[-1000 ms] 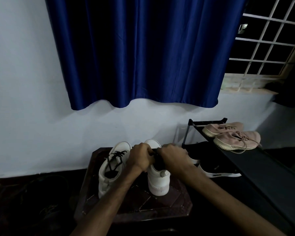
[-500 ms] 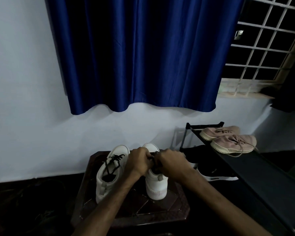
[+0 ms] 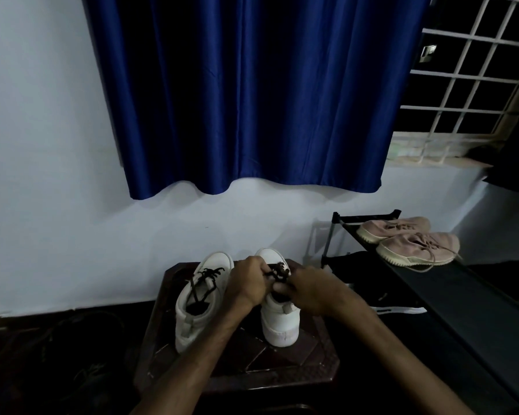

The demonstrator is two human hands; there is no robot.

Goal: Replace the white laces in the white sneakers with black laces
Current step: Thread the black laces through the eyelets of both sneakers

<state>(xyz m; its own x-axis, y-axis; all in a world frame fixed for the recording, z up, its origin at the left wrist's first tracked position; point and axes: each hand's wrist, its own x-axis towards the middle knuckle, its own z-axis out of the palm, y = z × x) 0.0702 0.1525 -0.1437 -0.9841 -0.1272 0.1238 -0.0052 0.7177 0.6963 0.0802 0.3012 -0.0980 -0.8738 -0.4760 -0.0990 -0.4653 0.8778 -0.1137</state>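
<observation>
white sneakers [image 3: 216, 265] on dark table [image 3: 252, 363] below blue curtain [image 3: 252, 100], beside shoe rack [image 3: 462, 295]

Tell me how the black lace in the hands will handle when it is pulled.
Probably floppy: the black lace bunches in loose loops between the left hand and right hand. Likely very light, since fingertip pinches hold it. A hard pull may tip the white sneaker, which stands free on the table.

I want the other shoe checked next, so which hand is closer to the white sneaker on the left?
Left. The left hand sits just right of that sneaker, close beside it; the right hand is farther right, across the second sneaker, whose black lace both hold.
</observation>
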